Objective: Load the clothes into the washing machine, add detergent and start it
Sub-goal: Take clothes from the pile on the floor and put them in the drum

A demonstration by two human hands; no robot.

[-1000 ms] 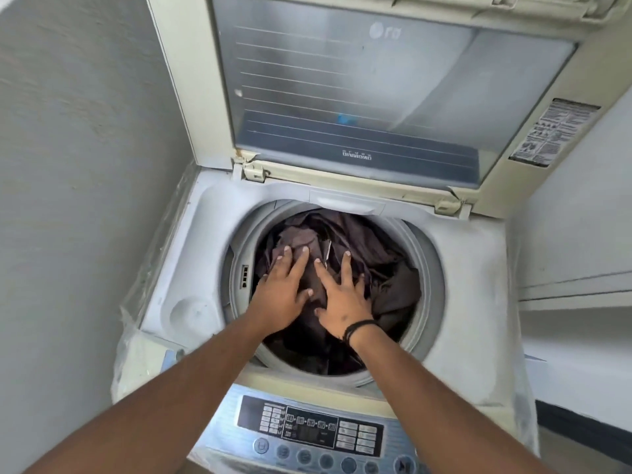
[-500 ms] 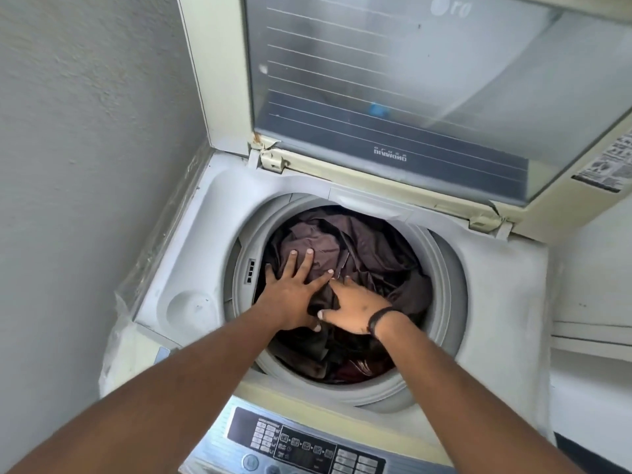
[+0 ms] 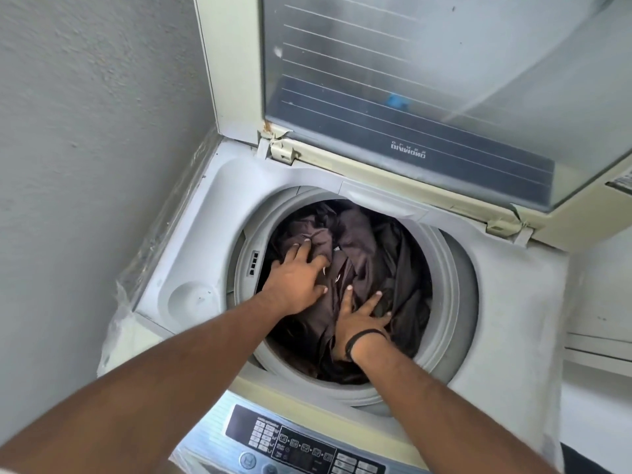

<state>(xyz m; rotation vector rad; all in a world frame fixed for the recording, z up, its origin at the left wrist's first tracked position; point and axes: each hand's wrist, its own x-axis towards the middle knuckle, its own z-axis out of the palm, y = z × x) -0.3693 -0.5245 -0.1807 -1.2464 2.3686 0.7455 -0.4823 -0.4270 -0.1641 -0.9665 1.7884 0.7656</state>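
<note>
A top-loading washing machine (image 3: 513,302) stands with its glass lid (image 3: 427,80) raised upright. Dark brown clothes (image 3: 372,244) fill the round drum (image 3: 451,295). My left hand (image 3: 297,278) lies on the left part of the pile with fingers spread and pressing into the cloth. My right hand (image 3: 359,319), with a black band at the wrist, presses flat on the cloth nearer the drum's front, fingers straight. Some fingertips sink into folds of cloth and are hidden. No detergent is in view.
A grey wall (image 3: 85,165) runs close along the machine's left side, with clear plastic wrap (image 3: 143,261) between them. The control panel (image 3: 301,446) with buttons and a display sits at the front edge. A white ledge (image 3: 602,343) is at the right.
My right hand has shifted down and to the right onto the front of the pile, away from my left hand. The clothes sit lower in the drum. The camera has come closer.
</note>
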